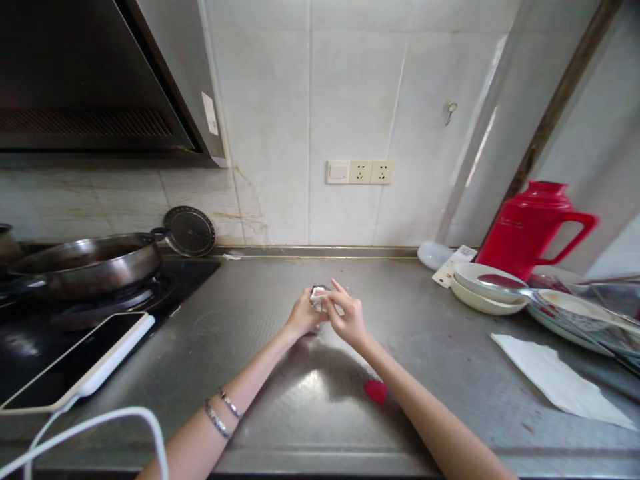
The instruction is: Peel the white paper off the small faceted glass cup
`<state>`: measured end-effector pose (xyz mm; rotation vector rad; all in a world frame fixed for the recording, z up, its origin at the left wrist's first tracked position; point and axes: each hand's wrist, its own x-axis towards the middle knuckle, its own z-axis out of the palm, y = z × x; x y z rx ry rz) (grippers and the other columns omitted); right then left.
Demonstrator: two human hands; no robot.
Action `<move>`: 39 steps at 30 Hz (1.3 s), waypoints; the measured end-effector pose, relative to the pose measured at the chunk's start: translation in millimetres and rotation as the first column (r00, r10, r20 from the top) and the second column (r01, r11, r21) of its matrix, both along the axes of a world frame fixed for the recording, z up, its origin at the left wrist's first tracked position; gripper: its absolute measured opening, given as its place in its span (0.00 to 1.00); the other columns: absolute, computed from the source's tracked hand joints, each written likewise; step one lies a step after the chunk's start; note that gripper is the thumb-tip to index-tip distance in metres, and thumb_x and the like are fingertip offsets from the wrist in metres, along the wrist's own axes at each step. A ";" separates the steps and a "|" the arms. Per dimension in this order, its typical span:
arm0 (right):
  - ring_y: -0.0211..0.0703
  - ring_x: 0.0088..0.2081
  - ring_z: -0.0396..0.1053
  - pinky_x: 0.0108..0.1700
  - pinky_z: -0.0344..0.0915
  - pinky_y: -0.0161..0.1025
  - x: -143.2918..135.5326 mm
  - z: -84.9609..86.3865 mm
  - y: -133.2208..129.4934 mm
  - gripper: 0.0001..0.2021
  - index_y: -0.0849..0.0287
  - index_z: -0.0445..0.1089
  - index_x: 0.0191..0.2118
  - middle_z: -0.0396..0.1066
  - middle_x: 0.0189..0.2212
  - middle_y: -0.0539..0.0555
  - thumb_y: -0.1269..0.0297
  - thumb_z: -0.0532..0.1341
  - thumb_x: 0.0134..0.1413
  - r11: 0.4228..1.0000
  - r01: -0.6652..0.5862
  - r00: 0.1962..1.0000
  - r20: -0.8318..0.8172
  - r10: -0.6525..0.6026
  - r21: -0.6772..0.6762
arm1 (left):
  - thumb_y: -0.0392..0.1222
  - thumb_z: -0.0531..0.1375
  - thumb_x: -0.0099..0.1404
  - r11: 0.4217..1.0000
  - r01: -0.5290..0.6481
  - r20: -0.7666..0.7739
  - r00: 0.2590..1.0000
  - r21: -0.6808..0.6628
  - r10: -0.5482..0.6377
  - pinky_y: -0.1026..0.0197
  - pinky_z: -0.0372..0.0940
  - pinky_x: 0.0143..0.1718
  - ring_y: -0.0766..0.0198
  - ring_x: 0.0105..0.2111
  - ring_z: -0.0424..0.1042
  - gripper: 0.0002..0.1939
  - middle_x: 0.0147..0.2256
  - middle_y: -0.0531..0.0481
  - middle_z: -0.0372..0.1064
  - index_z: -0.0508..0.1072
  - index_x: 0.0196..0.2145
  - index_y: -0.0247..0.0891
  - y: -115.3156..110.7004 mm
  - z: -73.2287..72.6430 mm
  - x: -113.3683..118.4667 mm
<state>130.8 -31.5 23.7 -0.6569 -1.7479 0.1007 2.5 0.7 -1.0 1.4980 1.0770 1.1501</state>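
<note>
Wrapped in something pale, one small object sits pinched between our left hand and right hand, fingertips pressed together on it just above the steel counter, with two bracelets on our left wrist and a red scrap lying nearer to us. Left of us lie a phone and its white cable, with a sheet of paper to the right. Farther back stand a pan on the stove, stacked bowls, a red jug and wall sockets.
</note>
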 end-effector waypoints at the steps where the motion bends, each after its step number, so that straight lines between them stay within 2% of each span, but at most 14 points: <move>1: 0.43 0.31 0.74 0.55 0.63 0.52 1.7 2.2 1.4 0.13 0.56 0.75 0.32 0.76 0.27 0.49 0.64 0.54 0.59 0.996 0.038 0.996 -0.082 -0.045 -0.079 | 0.35 0.69 0.41 1.000 -0.015 -0.029 0.999 -0.014 0.014 0.69 0.63 0.18 0.64 0.29 0.70 0.33 0.36 0.48 0.72 0.66 0.47 0.36 -1.3 3.9 0.1; 3: 0.43 0.28 0.71 0.43 0.68 0.44 8.2 6.4 6.3 0.16 0.58 0.75 0.28 0.72 0.21 0.49 0.58 0.54 0.59 0.963 0.097 0.962 -0.224 -0.156 -0.251 | 0.33 0.68 0.41 0.997 -0.060 -0.046 0.997 -0.044 0.058 0.69 0.63 0.17 0.63 0.28 0.70 0.34 0.36 0.47 0.71 0.65 0.47 0.34 -3.6 10.1 0.8; 5: 0.41 0.26 0.67 0.31 0.64 0.36 16.4 9.4 13.0 0.19 0.61 0.74 0.28 0.70 0.20 0.49 0.53 0.54 0.58 0.916 0.104 0.925 -0.300 -0.232 -0.388 | 0.33 0.68 0.41 0.996 -0.075 -0.019 0.997 -0.057 0.074 0.67 0.65 0.18 0.63 0.28 0.70 0.34 0.35 0.47 0.71 0.65 0.47 0.34 -5.0 12.8 2.0; 8: 0.39 0.25 0.63 0.26 0.57 0.33 24.5 9.5 22.9 0.21 0.63 0.74 0.27 0.69 0.21 0.50 0.50 0.54 0.55 0.882 0.071 0.907 -0.339 -0.252 -0.466 | 0.36 0.69 0.42 0.997 -0.072 0.005 0.997 -0.019 0.072 0.66 0.65 0.19 0.63 0.28 0.70 0.33 0.35 0.48 0.71 0.66 0.47 0.35 -5.8 11.3 3.2; 14: 0.42 0.29 0.66 0.31 0.61 0.35 17.8 2.6 28.1 0.20 0.62 0.76 0.30 0.73 0.25 0.53 0.48 0.59 0.50 0.832 -0.129 0.910 -0.398 -0.118 -0.540 | 0.38 0.69 0.42 0.974 -0.131 -0.062 0.988 0.186 0.145 0.65 0.66 0.29 0.65 0.29 0.71 0.32 0.34 0.50 0.72 0.67 0.47 0.36 -11.5 12.1 2.9; 19: 0.48 0.43 0.70 0.43 0.67 0.41 17.0 3.7 23.3 0.19 0.57 0.75 0.42 0.75 0.41 0.55 0.51 0.64 0.47 0.641 -0.504 0.816 -0.563 0.133 -0.579 | 0.40 0.67 0.47 0.963 -0.107 -0.133 0.981 0.249 0.144 0.65 0.66 0.32 0.63 0.31 0.72 0.27 0.34 0.50 0.73 0.68 0.46 0.36 -16.7 20.2 2.0; 22: 0.48 0.45 0.71 0.46 0.67 0.42 18.3 5.3 20.3 0.22 0.54 0.72 0.47 0.74 0.45 0.54 0.57 0.68 0.44 0.595 -0.568 0.801 -0.549 0.240 -0.569 | 0.42 0.66 0.49 0.964 -0.095 -0.145 0.980 0.249 0.134 0.65 0.66 0.31 0.62 0.32 0.72 0.26 0.34 0.50 0.74 0.68 0.46 0.37 -16.6 19.9 1.8; 25: 0.48 0.45 0.72 0.46 0.67 0.41 17.1 5.7 18.6 0.24 0.54 0.70 0.48 0.73 0.45 0.53 0.61 0.70 0.41 0.568 -0.587 0.793 -0.551 0.260 -0.576 | 0.43 0.66 0.50 0.960 -0.105 -0.157 0.976 0.259 0.149 0.64 0.66 0.32 0.61 0.33 0.73 0.25 0.34 0.49 0.74 0.68 0.46 0.37 -15.1 15.6 2.1; 27: 0.48 0.42 0.73 0.44 0.69 0.41 15.4 6.0 18.1 0.24 0.55 0.70 0.48 0.75 0.42 0.53 0.61 0.70 0.40 0.554 -0.587 0.791 -0.565 0.236 -0.590 | 0.44 0.66 0.50 0.961 -0.123 -0.155 0.974 0.246 0.164 0.63 0.66 0.33 0.61 0.34 0.74 0.30 0.36 0.48 0.74 0.65 0.50 0.37 -13.8 13.0 2.0; 29: 0.48 0.39 0.73 0.42 0.70 0.41 14.1 7.2 17.5 0.23 0.57 0.71 0.45 0.76 0.39 0.54 0.60 0.70 0.39 0.549 -0.578 0.791 -0.580 0.195 -0.603 | 0.47 0.67 0.49 0.966 -0.125 -0.167 0.972 0.224 0.164 0.61 0.67 0.36 0.58 0.36 0.74 0.42 0.39 0.45 0.74 0.57 0.58 0.36 -12.8 12.2 0.7; 31: 0.47 0.38 0.74 0.41 0.71 0.42 14.3 9.4 16.9 0.22 0.59 0.72 0.43 0.76 0.38 0.54 0.59 0.70 0.39 0.540 -0.571 0.788 -0.597 0.149 -0.619 | 0.50 0.70 0.45 0.970 -0.101 -0.234 0.960 0.223 0.154 0.56 0.66 0.40 0.53 0.40 0.74 0.55 0.43 0.41 0.73 0.47 0.63 0.35 -12.4 13.7 -1.9; 33: 0.47 0.38 0.74 0.40 0.72 0.42 16.7 11.8 16.7 0.21 0.60 0.73 0.42 0.75 0.39 0.55 0.58 0.70 0.40 0.513 -0.573 0.786 -0.606 0.122 -0.639 | 0.50 0.73 0.37 0.968 -0.056 -0.325 0.936 0.243 0.136 0.51 0.64 0.46 0.45 0.47 0.71 0.64 0.49 0.36 0.69 0.44 0.65 0.37 -12.8 16.3 -5.2; 35: 0.46 0.36 0.74 0.38 0.72 0.42 20.8 13.5 17.2 0.19 0.61 0.73 0.41 0.75 0.38 0.56 0.57 0.69 0.41 0.467 -0.565 0.798 -0.595 0.098 -0.680 | 0.49 0.75 0.31 0.961 -0.022 -0.372 0.919 0.276 0.128 0.47 0.61 0.49 0.39 0.52 0.66 0.68 0.55 0.33 0.63 0.45 0.65 0.40 -13.5 18.2 -8.2; 39: 0.45 0.32 0.74 0.34 0.73 0.41 28.1 14.7 19.7 0.18 0.61 0.74 0.39 0.76 0.35 0.58 0.54 0.68 0.44 0.381 -0.518 0.841 -0.538 0.061 -0.766 | 0.46 0.75 0.29 0.951 0.002 -0.330 0.938 0.308 0.105 0.47 0.59 0.51 0.38 0.54 0.63 0.66 0.60 0.35 0.56 0.50 0.64 0.44 -13.2 16.4 -10.7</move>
